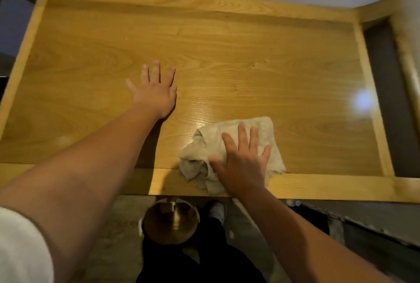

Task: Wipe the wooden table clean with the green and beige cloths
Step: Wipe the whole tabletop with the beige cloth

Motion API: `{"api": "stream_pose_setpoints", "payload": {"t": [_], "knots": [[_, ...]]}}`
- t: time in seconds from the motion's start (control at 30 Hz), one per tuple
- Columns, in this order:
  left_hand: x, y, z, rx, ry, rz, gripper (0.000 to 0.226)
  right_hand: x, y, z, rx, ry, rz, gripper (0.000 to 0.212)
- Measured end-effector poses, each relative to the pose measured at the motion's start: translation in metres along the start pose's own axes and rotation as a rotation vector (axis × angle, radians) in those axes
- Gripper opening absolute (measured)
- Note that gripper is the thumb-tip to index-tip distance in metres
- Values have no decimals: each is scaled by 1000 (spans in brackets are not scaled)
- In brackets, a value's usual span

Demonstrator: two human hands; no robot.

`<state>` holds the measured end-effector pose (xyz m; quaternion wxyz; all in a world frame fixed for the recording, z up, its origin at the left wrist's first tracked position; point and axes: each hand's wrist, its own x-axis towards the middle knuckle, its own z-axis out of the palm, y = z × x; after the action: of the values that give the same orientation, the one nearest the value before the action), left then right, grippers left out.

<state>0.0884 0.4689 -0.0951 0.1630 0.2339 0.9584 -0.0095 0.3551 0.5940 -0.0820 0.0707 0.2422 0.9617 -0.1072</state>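
The wooden table (pixel 227 55) fills the view, with a glossy top and a lighter wooden frame around it. A crumpled beige cloth (pixel 263 130) lies at the near edge, right of centre, partly hanging over the front rail. My right hand (pixel 243 160) presses flat on that cloth with fingers spread. My left hand (pixel 156 91) rests flat on the bare tabletop left of centre, fingers apart, holding nothing. No green cloth is in view.
A white wall runs behind the table's far edge. Below the near rail stands a round brass-coloured bin (pixel 170 221) on the floor, beside my dark trousers and a white shoe (pixel 217 211). Dark gaps flank the table on both sides.
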Motion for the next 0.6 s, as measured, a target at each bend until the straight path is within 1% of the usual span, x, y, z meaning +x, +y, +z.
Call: {"api": "stream_pose_setpoints", "payload": {"t": [0.03,0.07,0.17,0.2,0.27,0.37,0.43,0.5,0.57,0.6], "knots": [[-2,13,-1,-36,-17,-12,59,-7,3,0,1,-1,3,71],[-4,30,-3,-58,-31,14,60,-12,5,0,-4,-5,1,69],[-15,88,1,-28,-69,182,66,-20,15,1,-20,-28,-13,67],[-20,101,6,-9,-71,205,69,-22,20,0,-18,-32,-9,67],[-25,113,16,19,-35,194,73,-24,38,-2,2,-24,26,66],[-26,109,23,21,26,180,75,-28,69,-7,47,-15,87,67],[-25,109,24,20,43,175,75,-28,79,-9,62,-55,100,73],[-25,110,23,14,55,172,75,-26,81,-11,59,-112,95,86],[-25,111,22,7,57,169,75,-26,78,-13,33,-133,79,97],[-24,111,22,4,55,165,75,-28,76,-13,29,-131,80,98]]}}
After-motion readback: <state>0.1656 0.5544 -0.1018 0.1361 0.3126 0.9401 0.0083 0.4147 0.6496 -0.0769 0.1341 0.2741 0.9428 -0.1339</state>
